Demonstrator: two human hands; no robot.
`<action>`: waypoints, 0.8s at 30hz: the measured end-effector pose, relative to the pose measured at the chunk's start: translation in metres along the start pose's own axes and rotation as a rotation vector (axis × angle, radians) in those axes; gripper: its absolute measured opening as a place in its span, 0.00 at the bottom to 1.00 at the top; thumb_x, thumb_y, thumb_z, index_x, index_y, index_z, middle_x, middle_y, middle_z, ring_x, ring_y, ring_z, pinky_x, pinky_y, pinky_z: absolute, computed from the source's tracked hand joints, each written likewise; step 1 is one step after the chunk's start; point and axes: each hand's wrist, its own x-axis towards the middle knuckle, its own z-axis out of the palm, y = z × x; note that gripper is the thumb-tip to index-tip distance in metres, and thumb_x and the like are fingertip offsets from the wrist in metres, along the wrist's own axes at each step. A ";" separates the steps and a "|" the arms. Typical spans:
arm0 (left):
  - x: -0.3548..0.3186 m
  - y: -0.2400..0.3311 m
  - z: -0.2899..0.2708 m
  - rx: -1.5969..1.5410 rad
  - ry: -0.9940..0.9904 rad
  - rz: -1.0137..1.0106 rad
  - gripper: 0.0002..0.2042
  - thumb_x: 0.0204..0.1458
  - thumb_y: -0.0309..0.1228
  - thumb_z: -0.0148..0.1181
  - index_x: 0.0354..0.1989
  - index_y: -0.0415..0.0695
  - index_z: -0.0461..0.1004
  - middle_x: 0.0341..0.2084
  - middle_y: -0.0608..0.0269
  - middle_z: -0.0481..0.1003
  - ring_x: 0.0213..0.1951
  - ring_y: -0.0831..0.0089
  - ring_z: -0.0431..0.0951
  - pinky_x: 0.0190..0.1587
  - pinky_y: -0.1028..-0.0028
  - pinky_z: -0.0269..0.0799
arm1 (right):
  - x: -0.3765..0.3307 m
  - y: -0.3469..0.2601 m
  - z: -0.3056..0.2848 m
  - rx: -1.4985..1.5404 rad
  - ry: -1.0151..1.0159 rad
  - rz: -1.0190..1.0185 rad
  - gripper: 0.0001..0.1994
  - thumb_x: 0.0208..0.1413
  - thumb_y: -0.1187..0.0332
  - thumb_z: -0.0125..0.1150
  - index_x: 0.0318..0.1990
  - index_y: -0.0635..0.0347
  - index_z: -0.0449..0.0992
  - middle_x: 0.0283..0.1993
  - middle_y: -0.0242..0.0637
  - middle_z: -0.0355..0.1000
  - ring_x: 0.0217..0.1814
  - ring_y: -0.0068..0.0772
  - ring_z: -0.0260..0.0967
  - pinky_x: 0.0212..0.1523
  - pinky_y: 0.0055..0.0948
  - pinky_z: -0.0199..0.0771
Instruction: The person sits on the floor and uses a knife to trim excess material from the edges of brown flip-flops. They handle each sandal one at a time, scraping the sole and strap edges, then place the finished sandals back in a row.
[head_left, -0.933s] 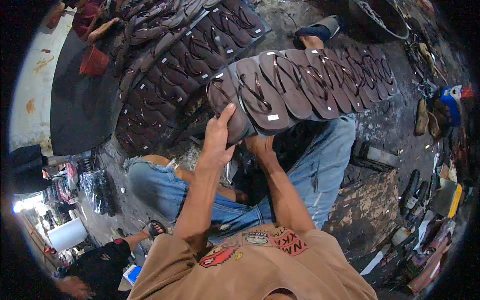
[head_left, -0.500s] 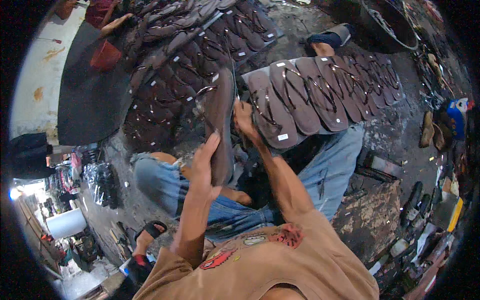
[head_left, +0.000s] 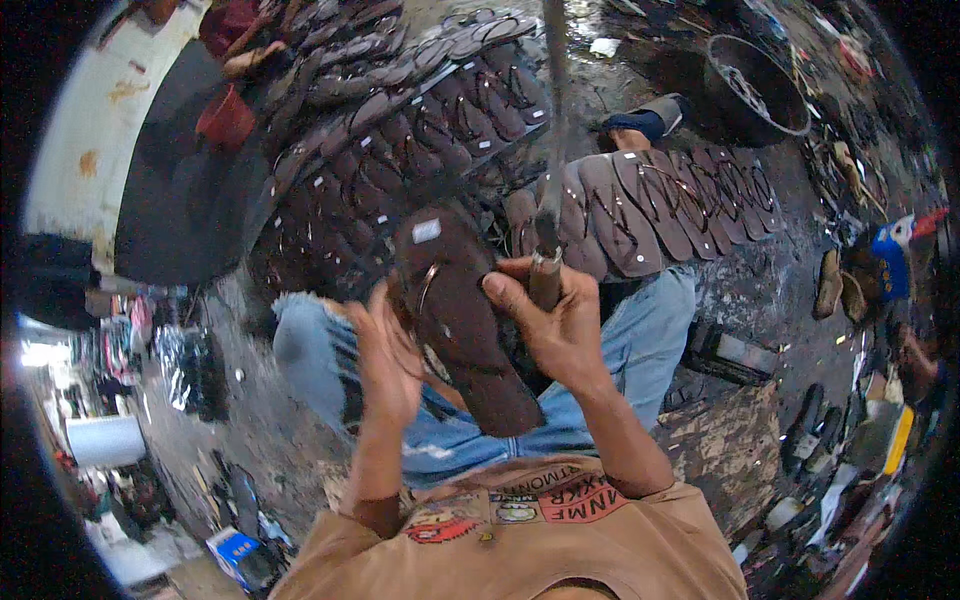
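A dark brown flip-flop (head_left: 462, 318) with a white sticker at its far end is tilted in front of me above my lap. My left hand (head_left: 388, 355), smeared by motion, grips its left edge beside the strap. My right hand (head_left: 565, 325) is closed around the handle of a long, narrow-bladed knife (head_left: 557, 130), the blade pointing away from me. The right thumb also presses against the flip-flop's right edge. Beyond my hands, a row of brown flip-flops (head_left: 630, 225) lies to the right, and several more rows (head_left: 415, 125) spread to the far left.
A dark round tub (head_left: 757, 90) stands at the far right, near another person's foot (head_left: 635, 135). A red scoop-like container (head_left: 226, 118) is on a dark sheet at the left. Loose shoes (head_left: 840, 283) and scraps lie along the right side.
The flip-flop has turned from edge-on to showing its top face and come nearer my body. My right hand has drawn back toward me, with the knife now raised beside the flip-flop.
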 end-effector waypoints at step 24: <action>-0.034 0.037 -0.010 0.073 0.265 -0.271 0.17 0.64 0.46 0.59 0.51 0.47 0.77 0.36 0.67 0.81 0.34 0.74 0.81 0.36 0.72 0.78 | -0.121 -0.052 -0.002 -0.123 -0.472 -0.155 0.22 0.59 0.61 0.68 0.58 0.60 0.78 0.34 0.37 0.67 0.35 0.29 0.62 0.35 0.28 0.64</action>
